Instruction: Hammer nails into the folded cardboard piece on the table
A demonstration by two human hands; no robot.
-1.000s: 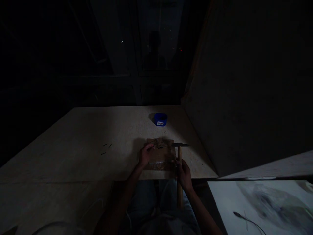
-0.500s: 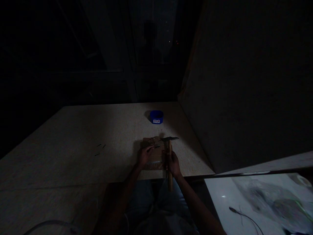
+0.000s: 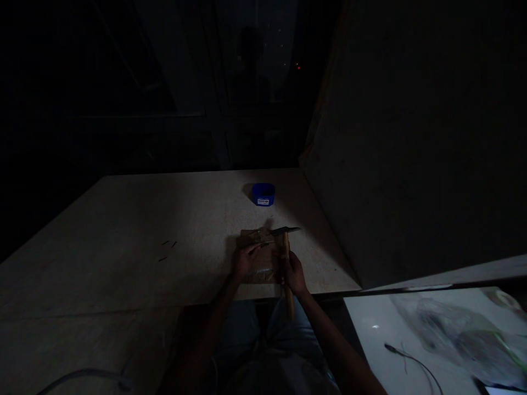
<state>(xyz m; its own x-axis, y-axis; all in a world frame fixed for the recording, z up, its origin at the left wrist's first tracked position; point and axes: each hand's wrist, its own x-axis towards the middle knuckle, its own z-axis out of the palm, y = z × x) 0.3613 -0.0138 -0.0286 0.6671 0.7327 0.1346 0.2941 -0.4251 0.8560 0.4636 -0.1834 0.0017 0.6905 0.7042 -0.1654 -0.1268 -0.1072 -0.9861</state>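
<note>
My right hand (image 3: 295, 272) is closed around the wooden handle of a hammer (image 3: 286, 247), whose dark metal head lies crosswise above the far part of a brown block (image 3: 263, 266). The block sits near the front edge of the table. At the block's left side, my left hand (image 3: 246, 260) has its fingers pinched near a small dark coiled piece (image 3: 264, 244) on top of it. Dim light hides exactly what the left fingertips hold.
A blue plastic container (image 3: 263, 195) with a white label stands behind the block. Three thin dark pieces (image 3: 165, 242) lie on the table (image 3: 123, 219) to the left. A large panel (image 3: 411, 164) rises at right. A white surface (image 3: 370, 312) holds a cable (image 3: 411, 360) and clear plastic bag (image 3: 448, 329).
The hammer's handle has tilted slightly, its lower end shifting to the right. My left hand stays at the coiled piece, with only a small finger movement. The view has shifted a little.
</note>
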